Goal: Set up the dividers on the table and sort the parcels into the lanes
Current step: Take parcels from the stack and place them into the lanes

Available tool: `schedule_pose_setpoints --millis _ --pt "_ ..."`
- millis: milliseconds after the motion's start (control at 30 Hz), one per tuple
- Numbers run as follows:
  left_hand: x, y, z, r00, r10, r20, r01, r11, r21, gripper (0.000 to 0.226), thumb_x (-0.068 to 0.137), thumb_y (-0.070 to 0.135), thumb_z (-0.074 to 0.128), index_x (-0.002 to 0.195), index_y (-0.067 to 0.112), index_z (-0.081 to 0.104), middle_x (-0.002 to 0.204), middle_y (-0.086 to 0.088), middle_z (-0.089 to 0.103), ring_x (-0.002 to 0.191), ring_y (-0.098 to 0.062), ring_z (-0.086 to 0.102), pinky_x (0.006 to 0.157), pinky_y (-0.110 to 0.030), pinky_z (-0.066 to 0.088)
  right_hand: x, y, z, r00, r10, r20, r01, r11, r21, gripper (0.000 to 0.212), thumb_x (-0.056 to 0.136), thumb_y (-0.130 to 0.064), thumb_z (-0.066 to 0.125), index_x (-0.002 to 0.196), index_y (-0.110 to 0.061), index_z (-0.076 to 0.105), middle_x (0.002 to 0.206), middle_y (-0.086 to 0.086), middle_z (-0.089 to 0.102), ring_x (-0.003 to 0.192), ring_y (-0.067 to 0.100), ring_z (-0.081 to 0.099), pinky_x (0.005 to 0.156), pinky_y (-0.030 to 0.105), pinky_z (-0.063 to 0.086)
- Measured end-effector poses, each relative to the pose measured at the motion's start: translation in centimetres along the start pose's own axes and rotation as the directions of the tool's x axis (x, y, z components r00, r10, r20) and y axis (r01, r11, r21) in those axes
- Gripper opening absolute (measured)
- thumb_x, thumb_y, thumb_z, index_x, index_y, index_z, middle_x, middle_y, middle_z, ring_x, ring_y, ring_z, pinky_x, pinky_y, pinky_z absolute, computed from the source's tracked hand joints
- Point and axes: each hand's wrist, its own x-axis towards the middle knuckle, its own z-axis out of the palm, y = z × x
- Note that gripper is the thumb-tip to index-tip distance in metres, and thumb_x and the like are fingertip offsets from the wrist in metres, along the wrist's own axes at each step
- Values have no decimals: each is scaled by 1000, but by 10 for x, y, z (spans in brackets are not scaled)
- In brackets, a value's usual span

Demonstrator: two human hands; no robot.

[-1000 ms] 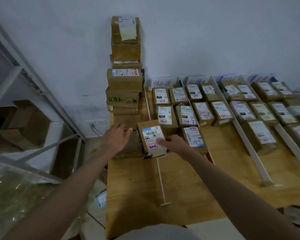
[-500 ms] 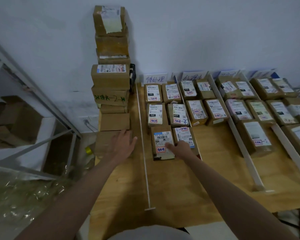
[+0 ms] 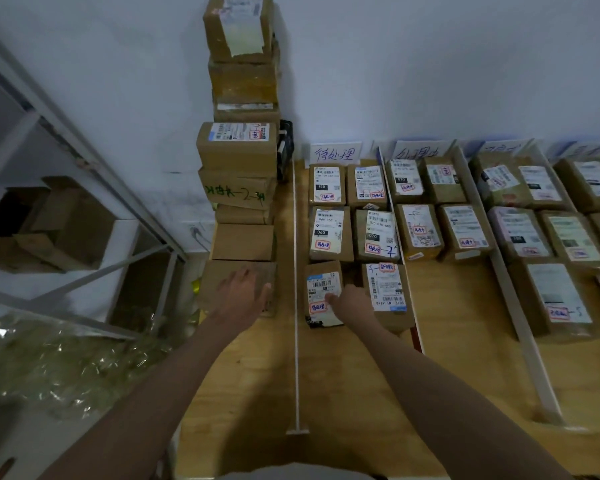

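My right hand (image 3: 352, 301) rested flat-fingered on the brown, white-labelled cardboard parcel (image 3: 323, 294); squaring it against its neighbour seemed best. My left hand (image 3: 243, 294) lay spread, gripping nothing.

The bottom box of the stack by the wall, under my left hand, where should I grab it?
Probably not yet: the bottom box carries the whole stack. Your left hand rests flat on its top front. Once it's unloaded, come from the front and grip its left and right side faces; the white divider runs near its right side.
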Motion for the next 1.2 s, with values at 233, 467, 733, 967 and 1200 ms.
schedule_pose_setpoints --millis 233,467,733,967,1200 --pt "-7 8 13 1000 9 25 -10 999 31 46 102 45 39 131 12 53 130 -8 54 114 -26 54 96 -42 46 -1 6 8 999 -24 -25 22 995 -93 20 99 -30 57 99 -10 61 97 5 68 84 18 68 74 33 61" --pt "4 55 42 990 133 46 -128 987 -95 35 98 35 54 125 14 59 124 -4 56 109 -22 58 89 -34 49 1 26 -20 962 -167 -216 145 983 -113 23 96 -25 58 113 -10 55 112 7 58 102 21 57 78 33 51" --pt "6 94 99 962 169 212 -165 986 -35 62 92 39 59 146 19 36 152 -2 25 122 -25 50 100 -37 47 2 114 -39 976 -98 -193 56 975 -214 69 89 -36 68 146 -19 33 151 8 27 135 32 33 106 47 42" --pt "2 103 111 968 166 186 -157 986 -64 67 93 39 59 151 18 32 160 -4 19 133 -25 42 106 -36 45 1 115 -26 971 -153 -186 120 977 -179 76 89 -28 70 151 -19 27 156 6 20 138 29 32 104 44 48" --pt "14 106 97 957 189 219 -198 980 17 63 95 46 52 149 19 34 157 -5 22 133 -28 41 109 -41 39 6 109 -37 981 -146 -128 117 970 -212 79 92 -27 67 154 -17 20 160 7 13 143 29 28 108 43 42"
